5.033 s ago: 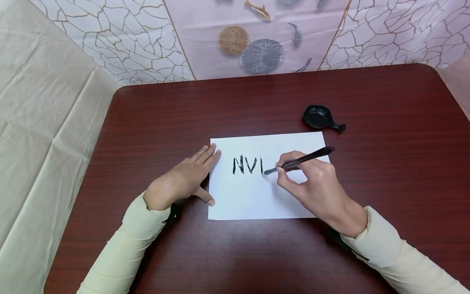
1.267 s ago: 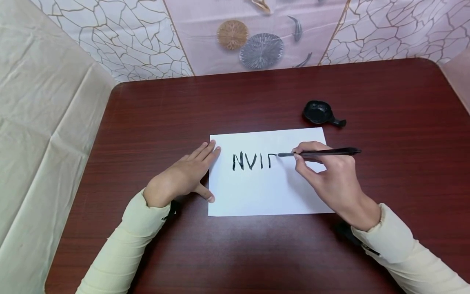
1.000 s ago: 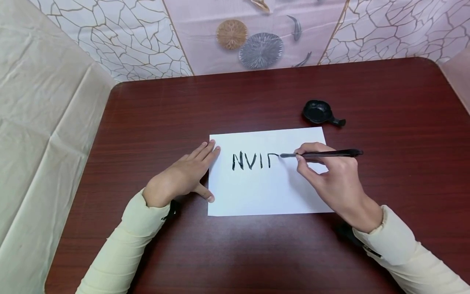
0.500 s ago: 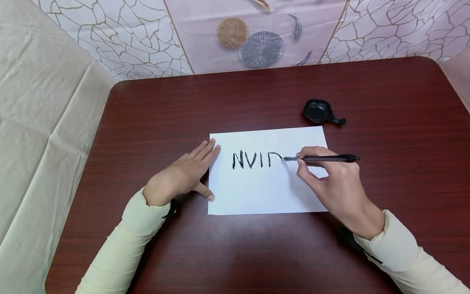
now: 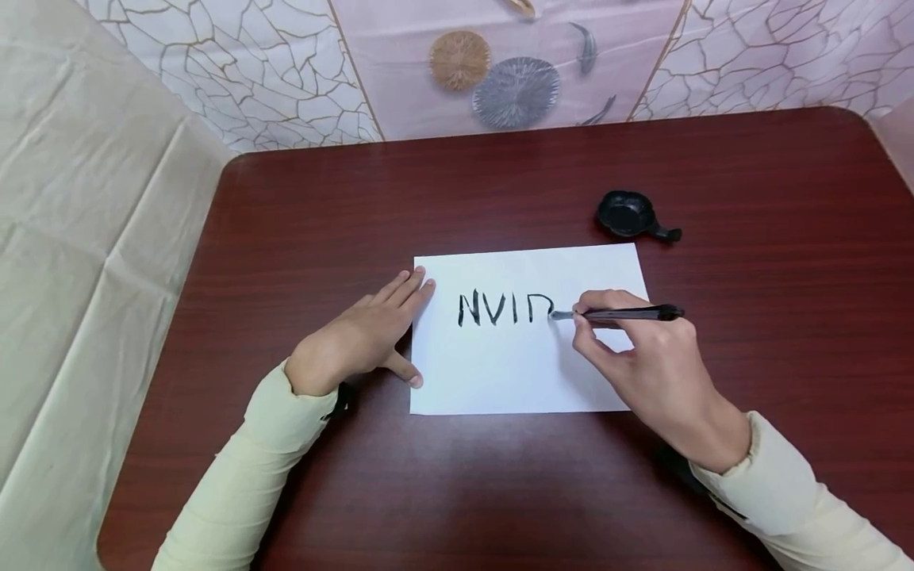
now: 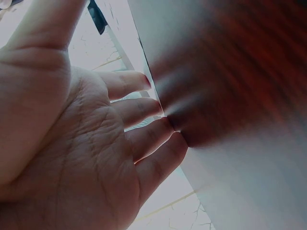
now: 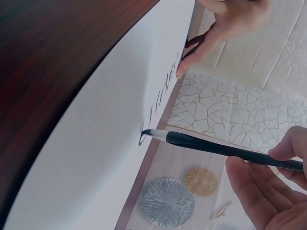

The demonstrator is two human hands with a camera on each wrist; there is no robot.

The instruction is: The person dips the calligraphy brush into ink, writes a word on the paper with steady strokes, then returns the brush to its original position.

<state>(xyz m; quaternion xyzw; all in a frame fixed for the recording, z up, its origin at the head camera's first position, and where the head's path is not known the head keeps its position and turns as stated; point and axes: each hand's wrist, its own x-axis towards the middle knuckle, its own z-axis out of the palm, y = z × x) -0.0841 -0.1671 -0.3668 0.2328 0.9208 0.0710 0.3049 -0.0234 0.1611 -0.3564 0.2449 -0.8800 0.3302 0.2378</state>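
Note:
A white sheet of paper lies on the table with black strokes reading N, V, I and a curved stroke after them. My right hand pinches a black paintbrush between thumb and fingers. In the right wrist view the dark bristle tip of the paintbrush touches the paper at the end of the curved stroke. My left hand lies spread at the paper's left edge, fingertips and thumb on it. The left wrist view shows the left palm with its fingers extended.
Beyond the paper's upper right corner sits a small black dish with a handle. The dark red-brown table carries everything. A patterned cloth hangs behind it, and a cream cloth covers the left side.
Since the oldest frame, the right hand has moved rightward with the paintbrush. A vertical stroke and a curve bending down from its top were added after the I. The left hand stayed in place.

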